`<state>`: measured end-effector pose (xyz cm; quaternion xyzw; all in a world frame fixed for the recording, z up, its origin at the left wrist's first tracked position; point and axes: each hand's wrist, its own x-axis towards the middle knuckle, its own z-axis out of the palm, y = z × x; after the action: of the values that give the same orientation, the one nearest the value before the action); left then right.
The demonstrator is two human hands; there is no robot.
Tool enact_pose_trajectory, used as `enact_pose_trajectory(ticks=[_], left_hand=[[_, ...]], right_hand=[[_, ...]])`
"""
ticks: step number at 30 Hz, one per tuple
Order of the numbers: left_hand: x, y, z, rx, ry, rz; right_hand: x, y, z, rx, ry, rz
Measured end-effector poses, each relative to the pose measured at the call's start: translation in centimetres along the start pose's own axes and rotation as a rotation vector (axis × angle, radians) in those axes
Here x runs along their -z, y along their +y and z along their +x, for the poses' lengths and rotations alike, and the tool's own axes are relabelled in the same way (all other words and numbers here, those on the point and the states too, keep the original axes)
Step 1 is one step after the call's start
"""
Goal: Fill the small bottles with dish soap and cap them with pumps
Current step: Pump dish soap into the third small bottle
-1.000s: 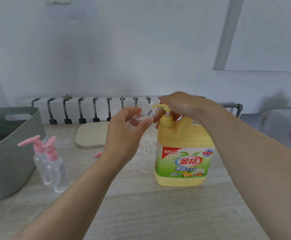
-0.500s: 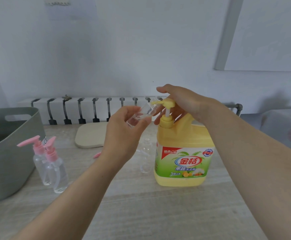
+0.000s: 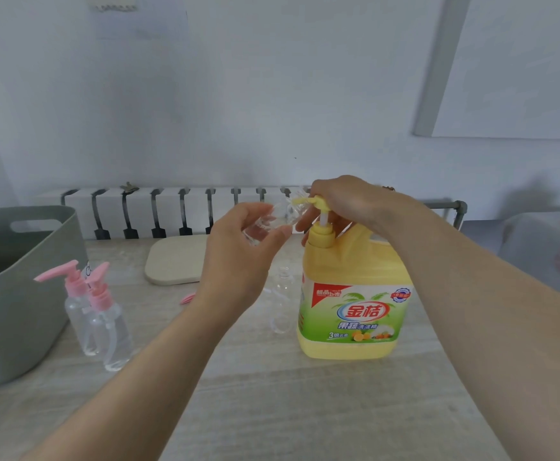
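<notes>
Handling: the small bottle (image 3: 265, 224) is probably light, thin plastic that dents under a squeeze and turns slippery with soap; best held round its body, leaving the mouth free
Look: clear, uncapped, tilted with its mouth at the yellow spout (image 3: 300, 202); fill level cannot be told
Where: raised above the counter (image 3: 305, 410), just left of the pump head (image 3: 320, 202) on the dish soap jug (image 3: 352, 294)
Hands: left hand (image 3: 235, 257) wraps the small bottle; right hand (image 3: 342, 201) curls over the pump head
Waiting: one open bottle (image 3: 282, 294) beside the jug; two capped bottles (image 3: 105, 324) well to the left
</notes>
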<state>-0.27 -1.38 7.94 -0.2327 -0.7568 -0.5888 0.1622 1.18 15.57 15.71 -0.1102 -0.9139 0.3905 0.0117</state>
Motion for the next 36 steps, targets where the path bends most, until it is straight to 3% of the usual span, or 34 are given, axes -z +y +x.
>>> enact_pose_trajectory(ticks=[14,28,36], left_hand=[[-0.2,-0.2,-0.2,0.01,-0.015,0.005],[-0.1,0.2,0.1,-0.001,0.002,-0.002],[0.1,0.1,0.2,-0.004,0.003,0.013]], right_hand=[[-0.3,0.1,-0.1,0.028,0.027,-0.019],[0.7,0.4,0.2,-0.034,-0.101,0.18],[0.2,-0.1,-0.2,-0.007,-0.007,0.035]])
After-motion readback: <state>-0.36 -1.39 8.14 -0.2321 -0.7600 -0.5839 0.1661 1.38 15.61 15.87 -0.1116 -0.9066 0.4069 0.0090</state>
